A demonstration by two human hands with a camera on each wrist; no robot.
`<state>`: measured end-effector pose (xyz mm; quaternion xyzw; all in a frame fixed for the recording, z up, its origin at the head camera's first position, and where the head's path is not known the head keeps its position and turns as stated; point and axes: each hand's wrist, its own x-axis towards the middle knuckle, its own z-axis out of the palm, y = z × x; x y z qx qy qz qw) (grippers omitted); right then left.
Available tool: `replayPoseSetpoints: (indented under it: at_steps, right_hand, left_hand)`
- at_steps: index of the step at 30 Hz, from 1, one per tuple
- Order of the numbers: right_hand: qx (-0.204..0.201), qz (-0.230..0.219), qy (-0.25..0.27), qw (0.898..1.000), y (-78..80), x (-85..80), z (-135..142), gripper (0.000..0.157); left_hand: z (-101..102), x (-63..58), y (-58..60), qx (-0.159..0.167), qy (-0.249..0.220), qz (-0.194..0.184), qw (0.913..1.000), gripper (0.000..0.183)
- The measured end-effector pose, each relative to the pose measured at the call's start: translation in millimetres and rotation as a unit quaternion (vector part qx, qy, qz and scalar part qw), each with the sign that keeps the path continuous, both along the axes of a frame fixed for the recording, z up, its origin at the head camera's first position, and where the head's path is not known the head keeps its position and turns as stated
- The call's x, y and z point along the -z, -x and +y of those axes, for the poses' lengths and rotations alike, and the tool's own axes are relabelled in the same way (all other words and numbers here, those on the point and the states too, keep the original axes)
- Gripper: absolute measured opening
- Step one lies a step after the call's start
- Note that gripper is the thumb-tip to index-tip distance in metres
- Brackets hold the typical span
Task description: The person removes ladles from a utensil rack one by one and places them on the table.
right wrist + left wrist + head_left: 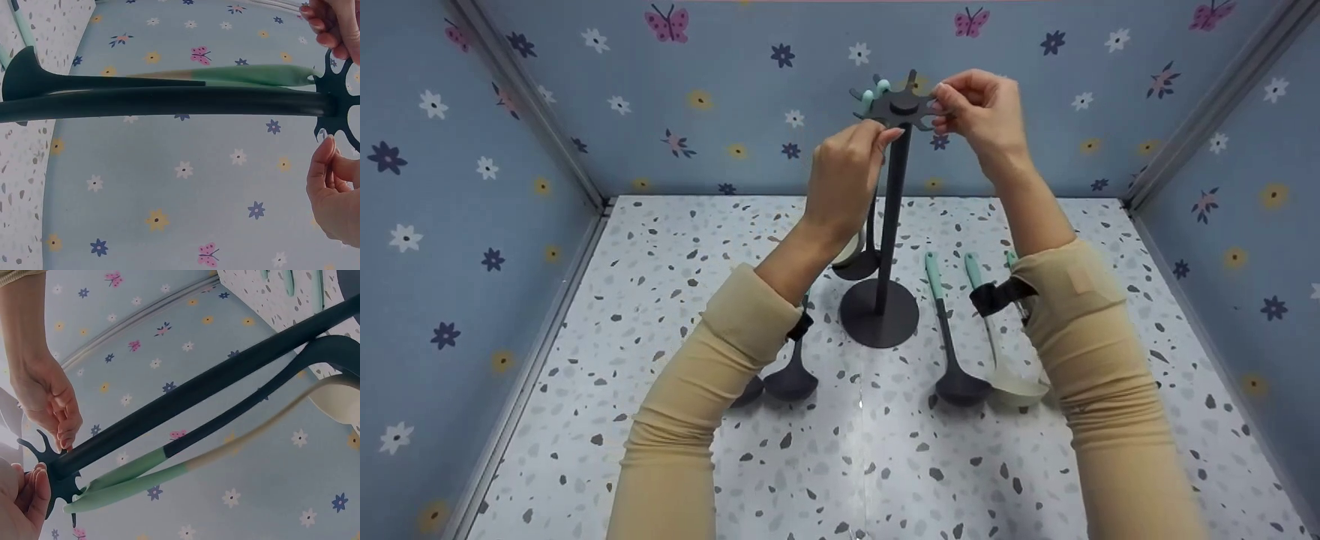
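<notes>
A dark utensil stand (893, 202) rises from a round base and ends in a star-shaped hook top (904, 109). My left hand (844, 176) pinches the near left edge of that top. On its right side, my right hand (986, 116) pinches a hook between thumb and fingers. Two green-handled utensils hang from hooks on the left: a black ladle (225, 416) and a cream one (253, 424), their bowls low beside the pole. In the right wrist view, my right hand (337, 194) touches the hook top from below, opposite my left hand (337, 28).
Right of the base lie a black ladle (960, 386), a cream ladle (1018, 390) and another green handle (1011, 257), partly behind my sleeve. To the left lie a black ladle (791, 381) and another dark bowl (748, 394). Flowered panels (735, 97) enclose the speckled table (885, 465).
</notes>
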<state>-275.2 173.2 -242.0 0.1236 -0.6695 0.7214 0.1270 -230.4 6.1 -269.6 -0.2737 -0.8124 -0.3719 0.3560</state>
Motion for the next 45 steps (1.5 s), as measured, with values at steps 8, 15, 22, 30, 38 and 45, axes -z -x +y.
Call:
replayPoseSetpoints:
  at_steps: [8, 15, 22, 30, 38, 45]
  right_hand:
    - [-0.024, -0.033, 0.012, 0.999, 7.3, -1.0, 1.3, 0.005]
    - [-0.065, -0.044, 0.036, 0.996, 11.3, -1.8, 3.5, 0.008]
    - [-0.102, -0.062, 0.066, 0.991, 16.1, -0.1, 4.7, 0.010]
    - [-0.145, -0.056, 0.083, 0.984, 19.9, 4.2, 3.5, 0.011]
    - [-0.115, -0.049, 0.048, 0.991, 15.3, 5.4, 2.0, 0.016]
    - [-0.093, -0.075, 0.066, 0.991, 5.7, -0.2, 5.1, 0.025]
  left_hand:
    - [10.2, 1.5, -5.7, -0.001, 0.002, 0.015, 0.9999, 0.030]
    - [19.5, 1.7, -6.8, -0.012, 0.017, 0.067, 0.9975, 0.031]
    - [28.2, 2.9, -7.6, -0.021, 0.035, 0.107, 0.9934, 0.028]
    - [35.8, 1.3, -11.2, -0.072, 0.084, 0.144, 0.9834, 0.031]
    - [35.1, -0.5, -14.3, -0.064, 0.089, 0.127, 0.9858, 0.033]
    - [25.0, 3.7, -16.7, -0.010, 0.038, 0.118, 0.9922, 0.026]
